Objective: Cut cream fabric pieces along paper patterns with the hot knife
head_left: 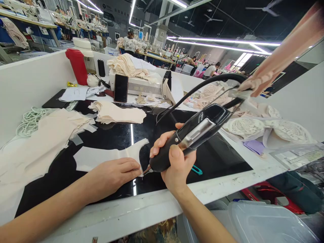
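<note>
My right hand (177, 165) is wrapped around a black corded hand tool (192, 131) with a silver lever along its side. The tool slants down to the left, and its narrow metal tip meets the lower right corner of a cut cream fabric piece (101, 157). My left hand (116, 173) presses that same piece against the glossy black work surface (217, 158), fingers together and fingertips beside the tip. The underside of the left fingers is hidden. A teal snipper-like tool (196, 169) lies behind my right wrist.
A stack of cut pieces (118, 113) lies behind, with more draped fabric (43, 145) at left. A phone (121, 88) leans on a vented white box (144, 87). The tool's black cable (199, 88) hangs from a pink fabric strip (286, 50). Lace bra cups (286, 131) lie right.
</note>
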Demonstrator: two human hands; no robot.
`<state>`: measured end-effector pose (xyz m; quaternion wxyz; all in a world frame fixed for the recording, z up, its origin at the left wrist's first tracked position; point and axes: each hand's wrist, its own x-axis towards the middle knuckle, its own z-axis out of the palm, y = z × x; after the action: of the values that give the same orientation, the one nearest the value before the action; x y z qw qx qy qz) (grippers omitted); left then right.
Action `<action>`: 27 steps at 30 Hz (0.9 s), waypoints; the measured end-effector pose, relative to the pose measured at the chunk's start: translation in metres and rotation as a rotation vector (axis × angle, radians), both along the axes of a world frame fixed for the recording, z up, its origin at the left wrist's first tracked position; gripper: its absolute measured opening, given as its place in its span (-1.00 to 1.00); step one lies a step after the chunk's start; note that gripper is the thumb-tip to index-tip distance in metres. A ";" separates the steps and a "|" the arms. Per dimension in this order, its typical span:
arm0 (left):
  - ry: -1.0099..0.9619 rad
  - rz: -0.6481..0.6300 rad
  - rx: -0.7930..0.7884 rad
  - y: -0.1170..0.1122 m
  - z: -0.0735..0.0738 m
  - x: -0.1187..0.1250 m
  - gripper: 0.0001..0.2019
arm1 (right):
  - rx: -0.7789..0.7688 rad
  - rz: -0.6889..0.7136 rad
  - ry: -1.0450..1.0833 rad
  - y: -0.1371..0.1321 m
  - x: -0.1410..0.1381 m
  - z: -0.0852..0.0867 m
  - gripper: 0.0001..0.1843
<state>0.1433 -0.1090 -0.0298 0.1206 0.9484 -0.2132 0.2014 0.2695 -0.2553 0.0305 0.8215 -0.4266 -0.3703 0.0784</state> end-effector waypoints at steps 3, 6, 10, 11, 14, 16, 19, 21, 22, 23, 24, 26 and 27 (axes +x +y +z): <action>-0.012 -0.001 -0.016 -0.001 0.002 0.000 -0.60 | 0.028 0.019 -0.003 0.000 0.000 -0.001 -0.54; -0.015 -0.001 -0.035 -0.001 0.002 0.000 -0.59 | 0.014 0.034 0.001 0.001 -0.001 -0.002 -0.51; -0.013 -0.006 -0.036 0.001 -0.002 0.000 -0.57 | 0.003 0.041 0.001 0.002 -0.002 -0.003 -0.55; -0.012 -0.007 -0.030 0.002 -0.003 0.000 -0.57 | 0.003 0.042 0.000 0.002 -0.002 -0.003 -0.56; 0.001 0.009 -0.033 0.005 -0.006 -0.001 -0.56 | 0.015 0.059 0.004 0.001 -0.003 -0.003 -0.57; 0.013 0.016 -0.063 0.006 -0.006 -0.002 -0.56 | 0.021 0.070 0.011 -0.001 -0.004 -0.004 -0.56; 0.035 -0.006 -0.104 0.005 -0.004 -0.002 -0.59 | 0.003 0.063 0.034 -0.005 -0.009 -0.006 -0.54; 0.054 -0.033 -0.110 0.003 -0.001 -0.004 -0.62 | -0.006 0.073 0.039 -0.009 -0.011 -0.006 -0.58; 0.069 -0.044 -0.107 0.001 0.002 -0.005 -0.62 | -0.005 0.084 0.032 -0.011 -0.010 -0.004 -0.61; 0.082 -0.055 -0.106 -0.001 0.005 -0.007 -0.62 | 0.001 0.092 0.021 -0.012 -0.008 -0.002 -0.62; 0.104 -0.067 -0.105 -0.003 0.010 -0.010 -0.61 | 0.012 0.092 0.008 -0.013 -0.005 0.000 -0.62; 0.156 -0.092 -0.112 -0.006 0.020 -0.017 -0.57 | 0.033 0.048 -0.001 -0.014 0.005 0.006 -0.61; 0.183 -0.099 -0.117 -0.007 0.026 -0.020 -0.55 | 0.041 0.010 0.003 -0.014 0.011 0.009 -0.61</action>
<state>0.1232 -0.1160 -0.0039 0.2046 0.9425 -0.2356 0.1199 0.2809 -0.2697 0.0399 0.8303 -0.4076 -0.3725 0.0757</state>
